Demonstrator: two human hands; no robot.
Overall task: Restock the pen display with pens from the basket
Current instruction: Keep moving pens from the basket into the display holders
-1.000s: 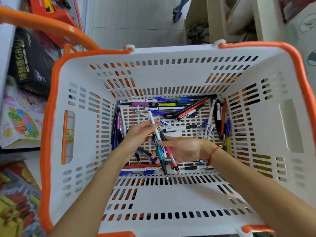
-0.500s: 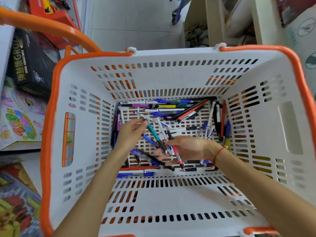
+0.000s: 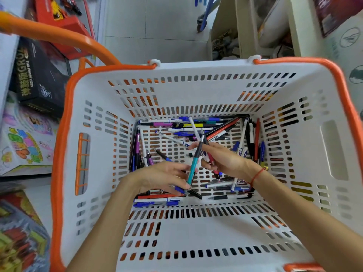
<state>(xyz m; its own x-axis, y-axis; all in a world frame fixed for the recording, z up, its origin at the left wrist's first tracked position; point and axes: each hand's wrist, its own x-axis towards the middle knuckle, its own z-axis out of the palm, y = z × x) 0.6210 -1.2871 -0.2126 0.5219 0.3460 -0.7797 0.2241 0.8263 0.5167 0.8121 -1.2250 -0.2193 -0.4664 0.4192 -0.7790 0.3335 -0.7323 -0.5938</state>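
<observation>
Both my hands are down inside the white basket [image 3: 196, 228]: my left hand [image 3: 161, 176] pinches the lower end of a teal pen [image 3: 193, 166], while my right hand [image 3: 225, 158] grips a small bundle of pens [image 3: 211, 160] with its fingers curled round them. The loose pens [image 3: 188, 127] lie scattered on the slotted floor, thickest along the walls at 12 and 3 o'clock. The orange rim [image 3: 60, 154] encloses all sides, with open floor at centre; boxed toys [image 3: 27, 138] crowd the 9 o'clock side outside.

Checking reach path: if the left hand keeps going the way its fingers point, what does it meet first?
Probably the teal pen, which the left hand already touches at its fingertips. Past it lies the right hand; depth is unclear.
</observation>
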